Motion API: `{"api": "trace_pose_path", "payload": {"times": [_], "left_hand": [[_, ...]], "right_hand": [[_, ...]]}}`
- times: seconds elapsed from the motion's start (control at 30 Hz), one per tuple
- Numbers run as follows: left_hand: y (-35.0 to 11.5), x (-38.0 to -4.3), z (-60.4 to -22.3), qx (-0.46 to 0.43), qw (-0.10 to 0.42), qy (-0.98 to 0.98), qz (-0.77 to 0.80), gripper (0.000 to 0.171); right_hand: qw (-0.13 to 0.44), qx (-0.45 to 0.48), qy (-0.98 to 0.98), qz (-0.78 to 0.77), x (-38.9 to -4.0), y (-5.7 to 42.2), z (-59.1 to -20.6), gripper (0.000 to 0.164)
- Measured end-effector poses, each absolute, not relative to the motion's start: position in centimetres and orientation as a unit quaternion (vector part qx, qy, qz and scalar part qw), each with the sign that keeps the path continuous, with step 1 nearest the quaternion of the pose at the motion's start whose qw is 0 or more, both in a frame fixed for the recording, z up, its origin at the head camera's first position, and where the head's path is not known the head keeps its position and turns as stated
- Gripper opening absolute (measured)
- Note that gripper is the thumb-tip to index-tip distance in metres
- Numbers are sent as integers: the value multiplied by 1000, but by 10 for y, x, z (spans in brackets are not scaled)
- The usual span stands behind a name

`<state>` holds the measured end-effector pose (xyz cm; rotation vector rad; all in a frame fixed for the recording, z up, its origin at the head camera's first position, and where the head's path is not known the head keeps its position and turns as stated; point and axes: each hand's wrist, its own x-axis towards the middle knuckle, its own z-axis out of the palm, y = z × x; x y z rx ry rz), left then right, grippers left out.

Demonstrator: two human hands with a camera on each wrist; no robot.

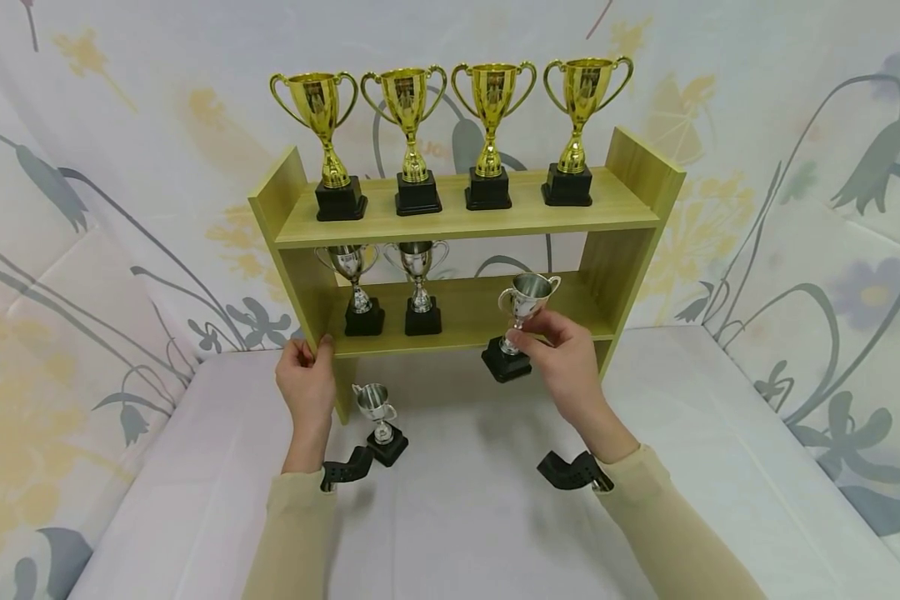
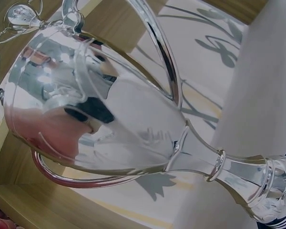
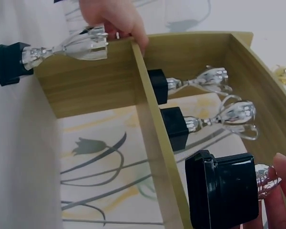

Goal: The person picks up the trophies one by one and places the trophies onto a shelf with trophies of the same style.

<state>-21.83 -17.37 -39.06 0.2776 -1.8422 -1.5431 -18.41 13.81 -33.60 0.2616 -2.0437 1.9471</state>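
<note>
My right hand [image 1: 562, 358] pinches a silver trophy cup [image 1: 528, 300] by its stem, tilted, in front of the right part of the wooden shelf's [image 1: 468, 342] lower board. The trophy's black base [image 3: 224, 191] shows large in the right wrist view, beside the board's edge. At the left side panel, my left hand [image 1: 305, 375] grips the edge where the lower board meets it. Another silver trophy [image 1: 378, 408] stands on the table just right of my left wrist; its shiny cup [image 2: 109, 109] fills much of the left wrist view.
Two silver trophies [image 1: 422, 287] stand on the left part of the lower board. Several gold trophies [image 1: 489, 133] line the top board. A white cloth covers the table [image 1: 457, 517], and a flower-print curtain [image 1: 757, 208] hangs behind the shelf.
</note>
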Motion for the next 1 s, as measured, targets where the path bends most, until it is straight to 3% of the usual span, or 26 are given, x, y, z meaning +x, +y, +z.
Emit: {"api": "trace_pose_path", "payload": {"times": [0.23, 0.77, 1.0], "left_hand": [[-174, -219, -391, 107, 356, -710, -598, 31], [-173, -218, -390, 114, 353, -713, -596, 31], [-174, -220, -391, 110, 352, -709, -601, 30]], "right_hand": [[151, 88, -714, 678, -185, 139, -331, 24], [157, 109, -751, 632, -193, 134, -329, 23], [134, 117, -775, 606, -193, 138, -328, 26]]}}
